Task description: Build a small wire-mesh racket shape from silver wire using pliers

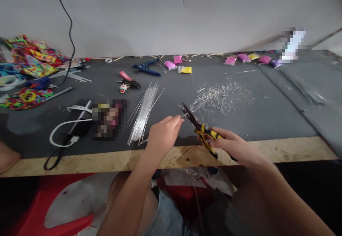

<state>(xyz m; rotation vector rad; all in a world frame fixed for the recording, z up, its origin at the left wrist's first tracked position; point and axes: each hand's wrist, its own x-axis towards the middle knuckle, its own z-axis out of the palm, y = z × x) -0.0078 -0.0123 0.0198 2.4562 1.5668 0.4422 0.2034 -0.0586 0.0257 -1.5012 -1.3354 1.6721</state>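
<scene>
My left hand (163, 133) is closed, pinching a short piece of twisted silvery wire (184, 116) between thumb and fingers. Long-nose pliers (203, 128) with yellow-and-black handles are gripped in my right hand (233, 144). Their dark jaws are beside the wire's end; whether they bite on it I cannot make out. A bundle of straight metal wires (145, 111) lies just left of my left hand. Beyond the pliers spreads a pile of small wire clippings (223, 95).
Blue pliers (146, 67), keys with a red tag (127, 81) and small pink and yellow packets (171, 65) lie farther back. At left are a white cable (55, 134), a black power bank (80, 116) and colourful packets (34, 56). The table's wooden edge (107, 159) runs in front.
</scene>
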